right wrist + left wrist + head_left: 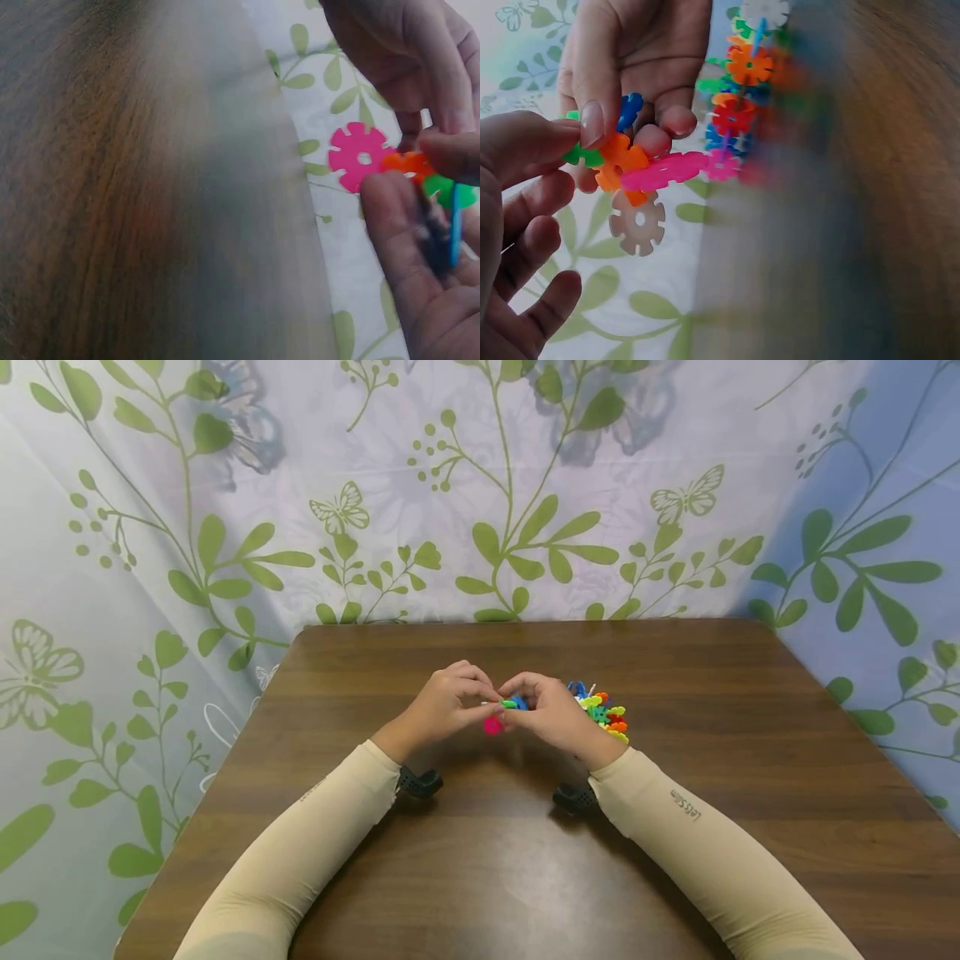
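Note:
Both hands meet above the table, joined at a small cluster of flower-shaped interlocking plastic discs. The left hand (453, 697) pinches the green disc (589, 156) between thumb and index finger, its other fingers loosely bent. From the opposite side the right hand (555, 714) grips the cluster, thumb tip by the green disc and a blue disc (630, 111) beside its fingers. An orange disc (619, 161) joins the green one, and a pink disc (360, 157) slots into the orange. A pale whitish disc (637, 223) hangs below the orange one.
A multicoloured pile of similar discs (615, 725) lies on the brown wooden table (480, 877), just right of the right hand. Dark perforated pieces (422, 782) sit under both wrists. A leaf-patterned curtain (420, 527) stands behind the table's far edge.

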Demonstrator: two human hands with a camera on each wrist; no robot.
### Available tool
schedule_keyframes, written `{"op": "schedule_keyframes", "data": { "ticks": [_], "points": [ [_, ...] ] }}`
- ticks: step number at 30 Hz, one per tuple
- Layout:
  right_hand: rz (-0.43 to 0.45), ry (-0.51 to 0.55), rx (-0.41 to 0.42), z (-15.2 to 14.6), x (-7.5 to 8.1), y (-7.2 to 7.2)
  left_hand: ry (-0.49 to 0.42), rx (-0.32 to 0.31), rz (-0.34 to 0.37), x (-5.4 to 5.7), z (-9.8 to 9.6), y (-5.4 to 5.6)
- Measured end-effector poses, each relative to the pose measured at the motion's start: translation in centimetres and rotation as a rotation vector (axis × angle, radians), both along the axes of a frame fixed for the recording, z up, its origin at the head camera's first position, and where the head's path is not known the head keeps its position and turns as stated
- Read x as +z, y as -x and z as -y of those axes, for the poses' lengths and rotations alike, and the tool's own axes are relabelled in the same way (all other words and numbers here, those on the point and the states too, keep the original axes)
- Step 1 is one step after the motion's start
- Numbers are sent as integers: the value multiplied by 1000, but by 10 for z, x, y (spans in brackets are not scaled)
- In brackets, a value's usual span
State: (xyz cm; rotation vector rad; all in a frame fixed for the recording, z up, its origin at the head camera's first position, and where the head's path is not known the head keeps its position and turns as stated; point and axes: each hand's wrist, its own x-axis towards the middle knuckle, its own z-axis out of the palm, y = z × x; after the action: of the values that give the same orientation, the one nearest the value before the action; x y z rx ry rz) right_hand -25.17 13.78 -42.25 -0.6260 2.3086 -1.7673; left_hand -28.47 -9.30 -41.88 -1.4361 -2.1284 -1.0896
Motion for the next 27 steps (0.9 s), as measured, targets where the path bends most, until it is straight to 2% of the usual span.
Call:
{"op": "schedule_keyframes", "data": {
  "ticks": [4, 8, 13, 18, 21, 23, 25, 27],
  "points": [
    [20, -96, -23, -3, 1, -1, -21, -3, 53, -13, -3, 4],
    [23, -146, -31, -8, 8, -4, -84, 0, 81, -22, -4, 6],
    [25, -227, -47, -17, 24, -9, -156, 23, 136, -27, -4, 7],
    [14, -239, -86, -38, 49, -8, -177, 48, 189, -30, -4, 7],
    [-28, -273, -158, -64, 65, -6, -193, 62, 223, -34, -5, 7],
    [-68, -340, -235, -86, 72, -5, -202, 75, 244, -36, -7, 6],
    [-101, -429, -310, -109, 71, -4, -205, 83, 260, -38, -8, 5],
    [-85, -515, -340, -129, 62, -2, -197, 91, 274, -40, -9, 4]
  ]
}}
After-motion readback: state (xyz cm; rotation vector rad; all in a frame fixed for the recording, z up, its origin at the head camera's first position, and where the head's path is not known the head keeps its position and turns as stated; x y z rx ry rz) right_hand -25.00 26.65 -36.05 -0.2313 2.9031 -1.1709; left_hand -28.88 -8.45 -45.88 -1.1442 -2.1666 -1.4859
